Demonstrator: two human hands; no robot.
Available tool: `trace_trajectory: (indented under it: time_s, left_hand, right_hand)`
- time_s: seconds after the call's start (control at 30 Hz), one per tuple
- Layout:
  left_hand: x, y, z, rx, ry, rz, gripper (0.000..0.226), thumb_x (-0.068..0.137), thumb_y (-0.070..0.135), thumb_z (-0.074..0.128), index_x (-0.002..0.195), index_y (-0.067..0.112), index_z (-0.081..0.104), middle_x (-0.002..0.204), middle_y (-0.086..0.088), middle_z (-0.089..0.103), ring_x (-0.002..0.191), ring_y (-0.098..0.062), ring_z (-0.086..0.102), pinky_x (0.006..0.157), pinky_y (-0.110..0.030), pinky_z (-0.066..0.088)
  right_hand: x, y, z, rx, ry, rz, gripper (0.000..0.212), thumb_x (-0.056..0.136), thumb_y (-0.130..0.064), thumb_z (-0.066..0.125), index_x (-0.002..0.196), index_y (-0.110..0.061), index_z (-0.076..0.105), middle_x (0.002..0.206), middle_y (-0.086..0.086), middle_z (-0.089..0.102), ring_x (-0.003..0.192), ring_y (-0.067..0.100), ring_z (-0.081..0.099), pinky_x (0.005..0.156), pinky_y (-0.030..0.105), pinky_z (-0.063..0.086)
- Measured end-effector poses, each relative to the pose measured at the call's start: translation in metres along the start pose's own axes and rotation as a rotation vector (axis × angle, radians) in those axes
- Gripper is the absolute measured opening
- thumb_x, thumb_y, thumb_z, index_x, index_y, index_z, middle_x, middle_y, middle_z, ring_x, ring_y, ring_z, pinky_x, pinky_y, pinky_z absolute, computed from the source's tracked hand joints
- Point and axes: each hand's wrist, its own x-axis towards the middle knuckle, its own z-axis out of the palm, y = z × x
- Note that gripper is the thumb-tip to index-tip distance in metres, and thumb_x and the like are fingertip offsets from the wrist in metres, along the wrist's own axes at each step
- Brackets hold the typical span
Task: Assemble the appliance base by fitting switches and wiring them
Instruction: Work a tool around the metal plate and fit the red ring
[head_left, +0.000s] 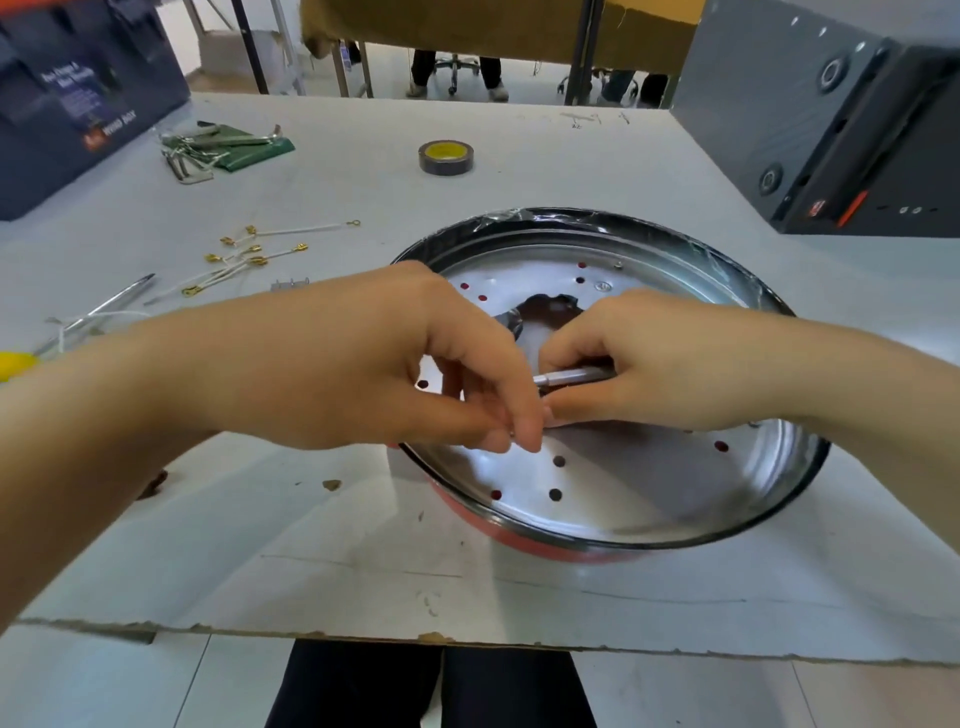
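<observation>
Both hands are over the appliance base (613, 488), which sits right of centre in the frame on the white table (363, 545), and this looks like a fastening or fitting step at the middle of the pan. The right hand (670, 364) has its fingers curled round a slim metal tool (571, 375), probably a screwdriver shaft, lying nearly level and pointing toward the left hand (415, 364). The left hand's fingertips are pressed together in a pinch at the tool's tip, but what they hold, if anything, is hidden, so I cannot tell. To do this well, I'd say keep the tip seated squarely on whatever small part is there, steady it with the pinch, and turn slowly so nothing drops through the ragged central opening (550, 312). Now the base itself: a shallow round dish, shiny silver inside, dotted with small holes, dark rim wrapped in clear film at the upper edge, red outer wall showing at the lower edge. No switch or wire is visible inside it yet, so the task reads as early. Off in the left-centre of the frame wait the white leads with brass terminals (249, 257), and a roll of tape (445, 157) sits upper centre.
</observation>
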Motion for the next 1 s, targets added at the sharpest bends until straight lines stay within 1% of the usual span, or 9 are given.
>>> trace_trajectory:
  time_s: [0.07, 0.13, 0.3, 0.43, 0.57, 0.67, 0.73, 0.87, 1.0]
  left_hand:
    - [0.001, -0.001, -0.001, -0.025, -0.017, -0.03, 0.012, 0.078, 0.027, 0.068, 0.089, 0.03, 0.07, 0.077, 0.015, 0.07, 0.073, -0.006, 0.067, 0.069, -0.013, 0.049]
    - [0.002, -0.003, -0.001, -0.026, -0.044, -0.06, 0.008, 0.078, 0.025, 0.071, 0.084, 0.031, 0.07, 0.073, 0.016, 0.069, 0.07, -0.003, 0.066, 0.066, -0.009, 0.046]
    - [0.007, -0.006, -0.001, -0.011, -0.144, -0.111, 0.006, 0.082, 0.023, 0.072, 0.081, 0.028, 0.072, 0.073, 0.011, 0.07, 0.069, -0.01, 0.065, 0.066, -0.024, 0.051]
    - [0.012, -0.004, 0.0, 0.002, -0.194, -0.103, 0.009, 0.08, 0.024, 0.074, 0.08, 0.033, 0.073, 0.075, 0.01, 0.068, 0.065, -0.021, 0.06, 0.065, -0.037, 0.05]
    - [0.013, -0.005, 0.001, -0.012, -0.212, -0.101, 0.008, 0.081, 0.028, 0.073, 0.081, 0.036, 0.072, 0.076, 0.009, 0.068, 0.061, -0.023, 0.058, 0.064, -0.041, 0.049]
    - [0.012, -0.005, 0.001, -0.028, -0.217, -0.114, 0.007, 0.081, 0.028, 0.073, 0.081, 0.036, 0.072, 0.076, 0.008, 0.069, 0.062, -0.021, 0.06, 0.065, -0.04, 0.05]
    - [0.012, -0.005, 0.002, -0.03, -0.213, -0.117, 0.01, 0.081, 0.026, 0.073, 0.081, 0.036, 0.072, 0.076, 0.009, 0.069, 0.062, -0.019, 0.059, 0.064, -0.038, 0.051]
    - [0.011, -0.004, 0.003, -0.043, -0.204, -0.141, 0.008, 0.081, 0.026, 0.072, 0.081, 0.034, 0.073, 0.076, 0.009, 0.07, 0.068, -0.014, 0.063, 0.067, -0.032, 0.051]
    - [0.011, -0.002, 0.003, -0.055, -0.224, -0.171, 0.008, 0.082, 0.025, 0.069, 0.081, 0.033, 0.072, 0.077, 0.008, 0.07, 0.073, -0.012, 0.065, 0.069, -0.025, 0.051]
  right_hand:
    - [0.001, 0.002, 0.001, -0.017, 0.0, -0.006, 0.026, 0.084, -0.049, 0.058, 0.079, -0.025, 0.067, 0.06, -0.006, 0.054, 0.055, 0.006, 0.045, 0.056, 0.021, 0.038]
    - [0.001, 0.003, 0.001, -0.021, 0.001, -0.017, 0.027, 0.083, -0.049, 0.057, 0.075, -0.024, 0.064, 0.056, -0.008, 0.051, 0.054, 0.006, 0.044, 0.055, 0.02, 0.037]
    - [0.002, 0.006, 0.001, -0.04, 0.012, -0.053, 0.027, 0.081, -0.051, 0.055, 0.067, -0.028, 0.059, 0.055, -0.007, 0.05, 0.052, 0.006, 0.044, 0.054, 0.018, 0.037]
    - [0.002, 0.006, 0.001, -0.064, 0.023, -0.075, 0.037, 0.076, -0.057, 0.046, 0.077, -0.026, 0.065, 0.059, -0.003, 0.053, 0.056, 0.008, 0.045, 0.057, 0.022, 0.038]
    - [0.0, 0.007, 0.001, -0.05, 0.039, -0.084, 0.04, 0.074, -0.059, 0.042, 0.078, -0.027, 0.065, 0.066, -0.002, 0.059, 0.061, 0.011, 0.049, 0.061, 0.027, 0.04]
    - [-0.001, 0.008, 0.002, -0.054, 0.048, -0.097, 0.035, 0.074, -0.058, 0.044, 0.074, -0.028, 0.063, 0.065, -0.004, 0.058, 0.06, 0.01, 0.048, 0.06, 0.024, 0.039]
    - [-0.002, 0.007, 0.001, -0.064, 0.048, -0.106, 0.032, 0.075, -0.055, 0.045, 0.076, -0.029, 0.063, 0.066, -0.008, 0.058, 0.061, 0.007, 0.048, 0.059, 0.02, 0.039]
    - [-0.005, 0.007, -0.001, -0.056, 0.078, -0.11, 0.025, 0.077, -0.05, 0.047, 0.082, -0.031, 0.063, 0.077, -0.032, 0.056, 0.068, -0.006, 0.05, 0.061, 0.007, 0.037]
    - [-0.005, 0.009, 0.001, -0.049, 0.115, -0.104, 0.029, 0.076, -0.052, 0.046, 0.085, -0.03, 0.063, 0.079, -0.038, 0.053, 0.069, -0.009, 0.049, 0.062, 0.005, 0.036]
